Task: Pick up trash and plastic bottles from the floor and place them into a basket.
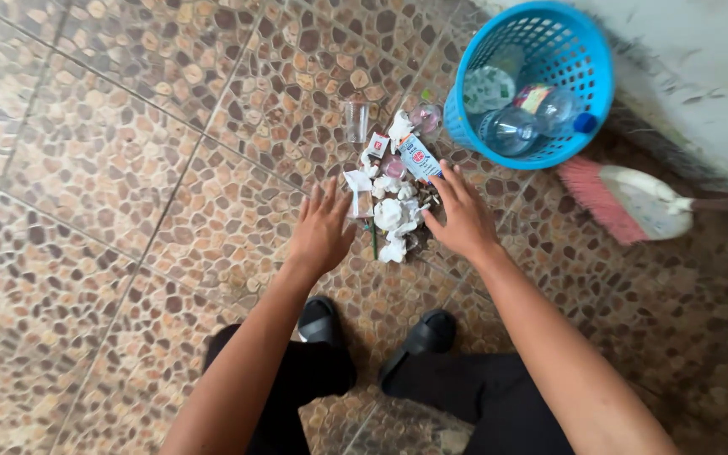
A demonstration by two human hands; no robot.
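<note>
We find the left hand (pixel 322 229) and right hand (pixel 465 221) empty, fingers spread, flanking the litter (pixel 393 206) between the fingertips as if corralling it, basket (pixel 587 126) just beyond.

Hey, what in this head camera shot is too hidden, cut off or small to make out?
- Broom handle: cut off by the right edge.
- Trash pile: the small scraps are too tiny to identify.
- Blue basket: lower contents hidden behind bottles and its wall.
- Right hand, left hand: palms face down, unseen.
</note>
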